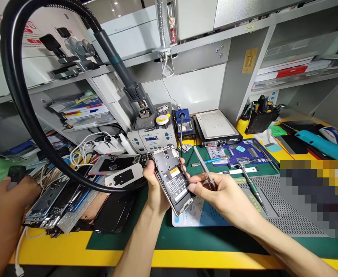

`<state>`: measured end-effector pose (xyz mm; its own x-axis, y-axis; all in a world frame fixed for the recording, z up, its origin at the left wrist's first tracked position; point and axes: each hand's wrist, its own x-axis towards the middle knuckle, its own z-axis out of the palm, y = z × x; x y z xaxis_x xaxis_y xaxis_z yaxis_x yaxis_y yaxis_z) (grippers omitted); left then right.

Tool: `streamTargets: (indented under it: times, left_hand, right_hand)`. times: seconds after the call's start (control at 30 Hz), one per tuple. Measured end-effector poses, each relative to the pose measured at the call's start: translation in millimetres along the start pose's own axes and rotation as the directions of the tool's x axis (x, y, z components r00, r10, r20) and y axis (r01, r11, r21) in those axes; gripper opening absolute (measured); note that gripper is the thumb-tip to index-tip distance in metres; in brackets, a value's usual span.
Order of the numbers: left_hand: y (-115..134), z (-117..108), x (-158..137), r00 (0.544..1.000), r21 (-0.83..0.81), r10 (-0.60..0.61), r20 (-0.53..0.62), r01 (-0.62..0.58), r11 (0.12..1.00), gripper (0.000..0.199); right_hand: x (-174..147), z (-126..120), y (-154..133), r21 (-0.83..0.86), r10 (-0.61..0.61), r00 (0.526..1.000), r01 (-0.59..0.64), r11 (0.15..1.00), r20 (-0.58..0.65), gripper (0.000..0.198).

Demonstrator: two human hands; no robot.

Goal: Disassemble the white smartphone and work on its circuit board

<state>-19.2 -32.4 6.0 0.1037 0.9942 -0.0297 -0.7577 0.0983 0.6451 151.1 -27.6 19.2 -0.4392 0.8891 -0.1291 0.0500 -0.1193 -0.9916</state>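
Note:
An opened smartphone (166,169) is tilted in front of me, its back cover off and its black battery (177,187) and upper metal plate exposed. My left hand (154,188) is closed around the phone, thumb on its left edge and fingertips showing at the right. Metal tweezers (203,163) rest in my right hand (219,194), tips pointing up and away from the phone. The thumb and index finger of that hand meet at the phone's right edge, beside the battery; whether they pinch anything there is hidden.
A co-worker's hand (15,192) grips a dark object at left. Phone parts (111,211) lie piled beside a hot-air station (153,138), whose thick black hose (24,96) arches overhead. A screwdriver (254,192) lies on a grey mat (290,207). Behind stands a heating plate (218,125).

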Motion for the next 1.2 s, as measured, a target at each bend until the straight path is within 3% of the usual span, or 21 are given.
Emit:
streamTargets:
  times: [0.23, 0.57, 0.77, 1.03, 1.2]
  left_hand:
    - [-7, 0, 2, 0.999, 0.121, 0.024, -0.034, -0.020, 0.992, 0.067]
    - [-11, 6, 6, 0.986, 0.117, 0.081, -0.148, -0.064, 0.991, 0.058]
    - [-9, 3, 7, 0.992, 0.070, 0.026, -0.127, -0.017, 0.997, 0.060]
    - [-5, 2, 9, 0.995, 0.048, 0.006, -0.097, -0.001, 0.999, 0.069]
    - [-2, 4, 9, 0.989, 0.064, 0.043, -0.142, -0.034, 0.997, 0.066]
  right_hand:
    - [4, 0, 6, -0.120, -0.043, 0.993, 0.030, 0.992, -0.109, 0.031]
    - [7, 1, 15, -0.175, -0.107, 0.972, 0.071, 0.982, -0.210, 0.016]
    - [8, 3, 19, -0.140, -0.147, 0.961, 0.117, 0.983, -0.233, 0.013]
    - [5, -3, 12, -0.037, -0.183, 0.964, 0.179, 0.983, -0.191, 0.024]
    - [2, -4, 7, 0.070, -0.182, 0.966, 0.197, 0.978, -0.186, 0.026]
